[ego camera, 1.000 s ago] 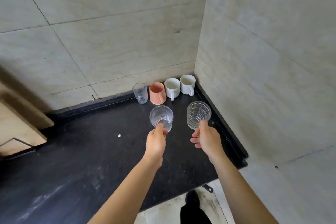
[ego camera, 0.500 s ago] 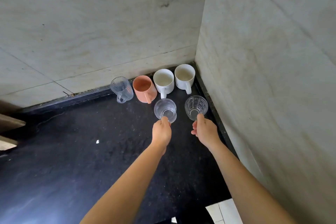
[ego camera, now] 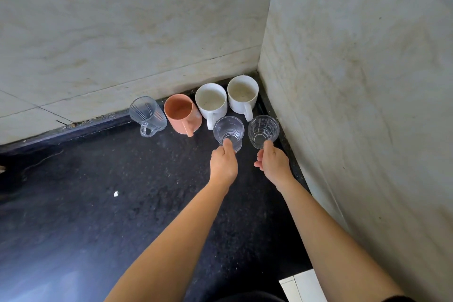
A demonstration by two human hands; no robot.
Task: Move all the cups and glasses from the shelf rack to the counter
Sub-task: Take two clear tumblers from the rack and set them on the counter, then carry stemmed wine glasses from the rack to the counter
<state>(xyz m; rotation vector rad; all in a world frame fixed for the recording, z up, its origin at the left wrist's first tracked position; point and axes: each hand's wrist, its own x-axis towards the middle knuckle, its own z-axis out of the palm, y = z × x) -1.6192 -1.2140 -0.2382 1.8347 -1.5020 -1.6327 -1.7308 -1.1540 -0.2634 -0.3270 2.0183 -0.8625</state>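
My left hand (ego camera: 223, 164) grips a smooth clear glass (ego camera: 228, 131) by its near side, low over the black counter (ego camera: 122, 191). My right hand (ego camera: 272, 163) holds a clear patterned glass (ego camera: 263, 130) the same way, close to the right wall. Both glasses sit just in front of a row along the back wall: a clear glass mug (ego camera: 147, 115), an orange mug (ego camera: 182, 114), and two white mugs (ego camera: 212, 103) (ego camera: 243, 94). The shelf rack is out of view.
Marble walls close the corner behind and to the right of the cups. A small white speck (ego camera: 116, 194) lies on the counter. White floor tile (ego camera: 302, 285) shows past the counter's front edge at the bottom right.
Both hands have carried the glasses forward and down toward the corner, ending right in front of the white mugs. The view has moved closer to the counter.
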